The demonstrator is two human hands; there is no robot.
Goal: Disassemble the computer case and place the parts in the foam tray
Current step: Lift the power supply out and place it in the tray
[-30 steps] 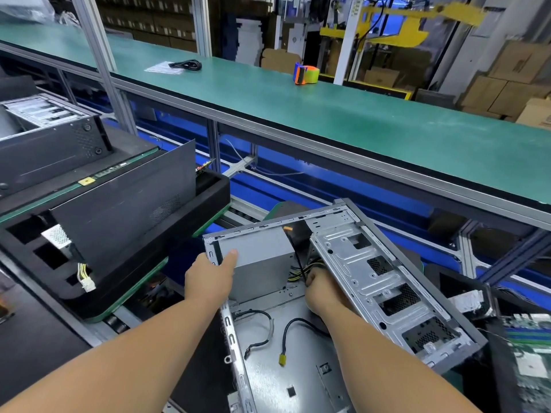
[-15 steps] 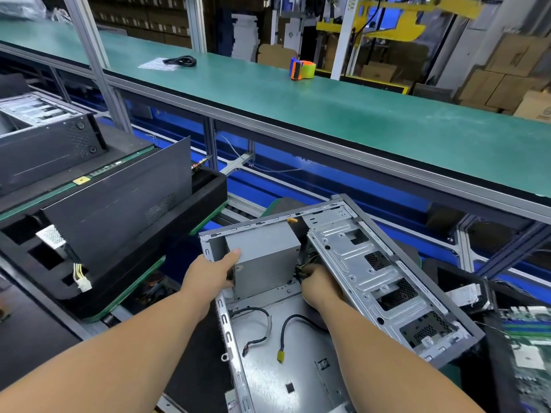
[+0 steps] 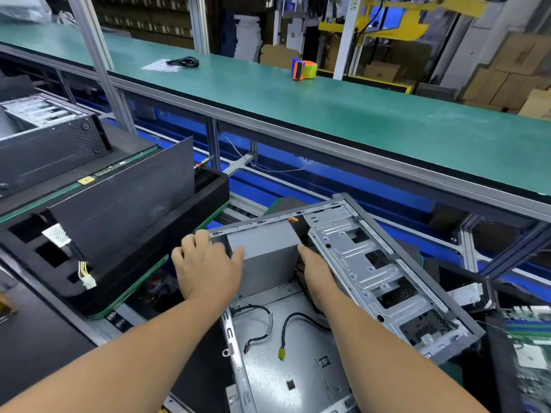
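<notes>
PSU: the grey power supply (image 3: 265, 260) sits in the far corner of the open computer case (image 3: 298, 368), right against the case's rear edge, with its cable bundle disappearing down the right side where I can't really see it.

Case: lying on its side on the line, and the perforated drive-bay frame (image 3: 384, 281) hangs over the right half, so the gap on that side of the supply looks pretty narrow.

How it'll handle: my guess is a dense, rigid metal box, heavier than it looks, smooth-sided so a bit slippery. Not fragile as such, but the trailing wires could snag on the case's sheet-metal edges.

Where to grab: the two opposite side faces, low enough that it doesn't tip out of the fingers, and keep the cables free.

Left hand (image 3: 205, 266): fingers curled over the case's rear corner, thumb laid against the supply's left face. Closed around the rim, bracing rather than lifting, I'd say.

Right hand (image 3: 317, 274): tucked down between the supply and the drive frame, thumb on the supply's right edge. Fingers are hidden, so can't tell how tightly it's gripping.

Foam tray (image 3: 125, 281): black, off to the left, already holding a dark side panel (image 3: 119, 210) and another supply (image 3: 58, 235) with its white plug.
</notes>
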